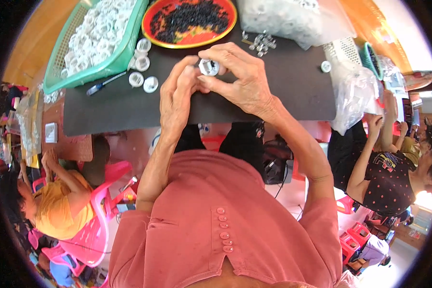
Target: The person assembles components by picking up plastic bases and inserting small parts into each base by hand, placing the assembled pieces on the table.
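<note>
Both my hands meet over the black work mat. My right hand pinches a small round white plastic part with a dark centre between thumb and fingers. My left hand presses its fingertips against the same part from the left. Several loose white round parts lie on the mat to the left of my hands. A small pile of metal pieces lies just beyond my right hand.
A green basket full of white parts stands at the back left, a blue-handled screwdriver beside it. A red-and-yellow tray of small black pieces sits behind. Clear bags lie right. Two people sit at either side.
</note>
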### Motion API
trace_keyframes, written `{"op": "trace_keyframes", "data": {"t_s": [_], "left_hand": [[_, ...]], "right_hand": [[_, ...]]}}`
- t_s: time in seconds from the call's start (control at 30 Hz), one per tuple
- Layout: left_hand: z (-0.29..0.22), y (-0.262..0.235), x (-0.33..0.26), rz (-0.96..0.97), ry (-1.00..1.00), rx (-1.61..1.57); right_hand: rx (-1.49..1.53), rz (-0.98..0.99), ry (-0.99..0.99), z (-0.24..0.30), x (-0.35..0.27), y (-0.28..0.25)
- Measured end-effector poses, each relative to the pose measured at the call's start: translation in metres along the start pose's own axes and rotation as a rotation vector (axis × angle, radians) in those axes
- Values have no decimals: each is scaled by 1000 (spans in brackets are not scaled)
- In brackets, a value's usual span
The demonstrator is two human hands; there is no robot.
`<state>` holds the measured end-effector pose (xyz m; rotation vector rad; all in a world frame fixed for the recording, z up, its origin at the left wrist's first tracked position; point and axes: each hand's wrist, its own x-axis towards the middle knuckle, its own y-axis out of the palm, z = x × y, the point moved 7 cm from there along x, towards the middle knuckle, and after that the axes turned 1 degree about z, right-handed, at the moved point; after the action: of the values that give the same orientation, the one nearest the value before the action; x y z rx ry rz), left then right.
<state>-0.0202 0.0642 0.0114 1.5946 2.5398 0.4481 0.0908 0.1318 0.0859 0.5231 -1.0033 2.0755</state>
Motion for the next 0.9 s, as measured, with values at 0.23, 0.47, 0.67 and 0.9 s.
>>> {"op": "trace_keyframes", "data": {"t_s": [0.23,0.47,0.67,0.9], "left_hand": [[-5,-10,-15,13,18,-40],[-23,-6,-38,139,34,-45],[-31,-37,-57,33,82,35],[-27,-70,-55,-92,99,34]], "right_hand": [[-676,-191,-89,-34,96,-104],[-564,59,-85,-1,63,-26],[-13,242,-77,13,35,87],[56,353,-70,-6,30,116]]}}
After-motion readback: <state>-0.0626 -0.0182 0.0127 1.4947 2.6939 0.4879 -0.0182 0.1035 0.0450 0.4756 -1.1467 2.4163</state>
